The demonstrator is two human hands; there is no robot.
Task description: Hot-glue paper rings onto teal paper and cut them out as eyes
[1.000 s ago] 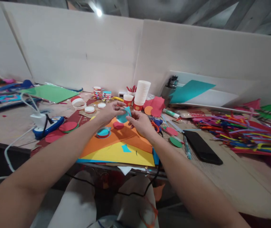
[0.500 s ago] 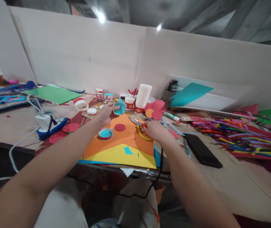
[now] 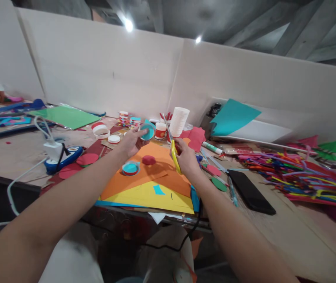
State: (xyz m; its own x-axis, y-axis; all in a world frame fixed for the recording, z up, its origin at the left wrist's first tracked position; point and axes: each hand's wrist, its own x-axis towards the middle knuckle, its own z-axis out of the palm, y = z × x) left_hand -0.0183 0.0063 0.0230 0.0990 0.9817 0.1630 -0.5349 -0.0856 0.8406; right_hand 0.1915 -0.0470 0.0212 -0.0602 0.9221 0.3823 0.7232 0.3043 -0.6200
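My left hand (image 3: 134,142) is closed on a round piece with blue paper (image 3: 148,132), the thumb lying over its face. In my right hand (image 3: 185,155) are yellow-handled scissors (image 3: 174,155), raised with the blades pointing up. Below my hands, a red-rimmed ring with blue paper inside (image 3: 130,168) and a red disc (image 3: 148,160) rest on orange paper (image 3: 156,173). Yellow paper (image 3: 138,195) lies nearer the edge, with a small blue scrap (image 3: 159,190) on it.
A stack of white cups (image 3: 179,120) stands behind my right hand. On the right are a black phone (image 3: 250,192) and colourful pipe cleaners (image 3: 303,173). A blue power strip (image 3: 64,159) with a white plug sits left, near green paper (image 3: 68,116).
My right hand has lifted the scissors off the orange paper, and their blades have swung upward. A green disc now shows to its right. My left hand still holds the blue piece.
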